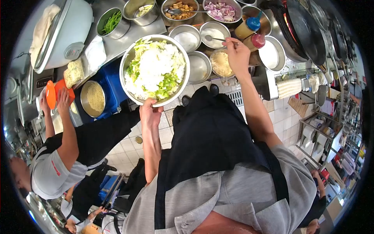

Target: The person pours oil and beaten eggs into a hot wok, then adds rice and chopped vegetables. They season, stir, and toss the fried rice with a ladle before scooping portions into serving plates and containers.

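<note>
My left hand (151, 114) grips the near rim of a large metal bowl (187, 74). Inside lie white rice (157, 64) and chopped green and pale vegetables (165, 89). The fingers of my right hand (237, 52) are closed round the handle of a small spoon (209, 38). Its head is over a metal bowl of white powder (215, 32). Just below my right hand is a bowl of pale shreds (221, 64). Left of these, one metal bowl (186, 38) holds something whitish and another (198, 67) shows a bare bottom.
Bowls of purple onion (222, 11), brown pieces (180, 11) and green strips (112, 22) line the back. Squeeze bottles (249, 27) stand beside my right hand. A wok (306, 31) sits over flame at right. A co-worker (58, 165) handles an orange board (65, 90) at left.
</note>
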Available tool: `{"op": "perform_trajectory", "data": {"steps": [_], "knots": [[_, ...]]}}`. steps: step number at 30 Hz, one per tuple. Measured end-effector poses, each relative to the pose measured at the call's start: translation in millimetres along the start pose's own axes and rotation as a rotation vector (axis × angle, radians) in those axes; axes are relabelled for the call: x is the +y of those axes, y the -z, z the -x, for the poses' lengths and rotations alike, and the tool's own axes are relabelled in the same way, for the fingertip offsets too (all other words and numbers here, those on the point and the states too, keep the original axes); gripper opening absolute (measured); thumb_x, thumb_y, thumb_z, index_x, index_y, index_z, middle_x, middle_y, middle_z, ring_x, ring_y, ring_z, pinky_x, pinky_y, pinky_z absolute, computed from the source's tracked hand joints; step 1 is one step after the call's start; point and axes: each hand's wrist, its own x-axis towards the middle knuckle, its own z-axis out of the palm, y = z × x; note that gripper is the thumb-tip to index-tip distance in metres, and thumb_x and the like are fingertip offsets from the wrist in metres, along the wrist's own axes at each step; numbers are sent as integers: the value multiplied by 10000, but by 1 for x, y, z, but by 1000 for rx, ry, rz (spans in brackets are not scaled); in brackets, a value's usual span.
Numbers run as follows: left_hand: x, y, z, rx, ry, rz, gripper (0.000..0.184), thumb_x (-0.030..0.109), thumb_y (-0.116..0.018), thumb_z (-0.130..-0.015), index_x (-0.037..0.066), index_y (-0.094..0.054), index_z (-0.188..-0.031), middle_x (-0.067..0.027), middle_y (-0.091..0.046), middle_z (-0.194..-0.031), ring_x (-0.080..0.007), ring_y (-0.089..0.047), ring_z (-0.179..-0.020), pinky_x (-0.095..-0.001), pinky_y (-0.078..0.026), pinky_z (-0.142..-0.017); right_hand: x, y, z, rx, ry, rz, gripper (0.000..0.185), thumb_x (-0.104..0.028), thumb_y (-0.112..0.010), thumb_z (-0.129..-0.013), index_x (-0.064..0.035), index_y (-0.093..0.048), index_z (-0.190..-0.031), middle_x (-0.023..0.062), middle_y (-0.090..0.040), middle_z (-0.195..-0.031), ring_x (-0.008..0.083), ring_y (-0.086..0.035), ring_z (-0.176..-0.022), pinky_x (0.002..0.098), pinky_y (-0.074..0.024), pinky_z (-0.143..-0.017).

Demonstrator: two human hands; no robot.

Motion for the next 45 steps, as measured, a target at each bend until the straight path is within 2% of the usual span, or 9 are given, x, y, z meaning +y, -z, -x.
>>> {"op": "perform_trajectory", "data": {"steps": [10, 14, 17, 24, 26, 30, 34, 38, 45], "knots": [[15, -19, 1, 22, -5, -74, 233, 2, -537, -762, -38, -582, -987, -95, -609, -828, -173, -538, -587, -299, -391, -439, -57, 42, 22, 21, -190, -477, 258, -166, -579, -957, 42, -670, -1081, 104, -735, -886, 41, -550, -625, 187, -424, -527], [23, -23, 1, -31, 5, -105, 224, -5, -529, -764, -27, -584, -980, -86, -606, -829, -170, -537, -592, -298, -388, -440, 6, 3, 10, 49, -4, -1, 262, -189, -579, -956, 35, -689, -1035, 92, -739, -877, 102, -593, -629, 234, -487, -617], [26, -27, 4, -55, 25, -128, 255, -5, -533, -758, -18, -581, -1008, -80, -603, -837, -168, -541, -602, -295, -387, -440, 14, -5, 7, 36, -104, -117, 262, -179, -579, -946, 46, -691, -1022, 92, -738, -866, 98, -593, -621, 238, -488, -616], [30, -14, -9, -72, 85, -221, 315, 29, -572, -746, 8, -586, -1060, -75, -633, -899, -163, -577, -652, -276, -385, -441, -88, 54, 74, 100, -113, -477, 240, -172, -590, -954, 31, -687, -1040, 90, -730, -838, 73, -585, -651, 237, -477, -582], [34, -17, -14, -150, 114, -268, 74, 36, -586, -770, 40, -584, -843, -54, -607, -828, -150, -545, -619, -254, -380, -443, -80, 53, 95, 285, -94, -363, 234, -178, -597, -954, 24, -686, -1033, 89, -734, -846, 86, -601, -658, 247, -485, -591], [37, -1, -34, -298, 183, -284, 59, 58, -599, -792, 54, -578, -846, -31, -584, -766, -135, -486, -529, -240, -377, -415, -14, 30, 114, 405, -135, -105, 250, -205, -608, -920, 7, -683, -1030, 170, -704, -813, 221, -678, -692, 332, -528, -655], [52, -30, 2, -196, 242, -428, 80, 61, -582, -797, 52, -560, -873, -28, -575, -755, -139, -460, -497, -240, -371, -404, -7, 36, 125, 156, -223, 274, 310, -278, -587, -916, -5, -685, -1025, 248, -677, -865, 431, -658, -823, 490, -526, -740], [51, -22, 15, -279, 220, -464, 212, 80, -581, -778, 6, -579, -976, -69, -623, -864, -149, -512, -521, -253, -364, -382, -4, 70, 180, 388, -192, 207, 406, -294, -630, -893, 18, -623, -1153, 216, -677, -855, 410, -650, -835, 473, -509, -719], [-4, -52, 56, -448, 325, -699, 222, 38, -543, -761, 9, -584, -977, -74, -614, -825, -167, -524, -526, -248, -390, -409, 45, 154, 341, 312, -569, 402, 484, -284, -607, -892, 2, -531, -1275, 260, -611, -1154, 428, -576, -1082, 504, -472, -898]]}}
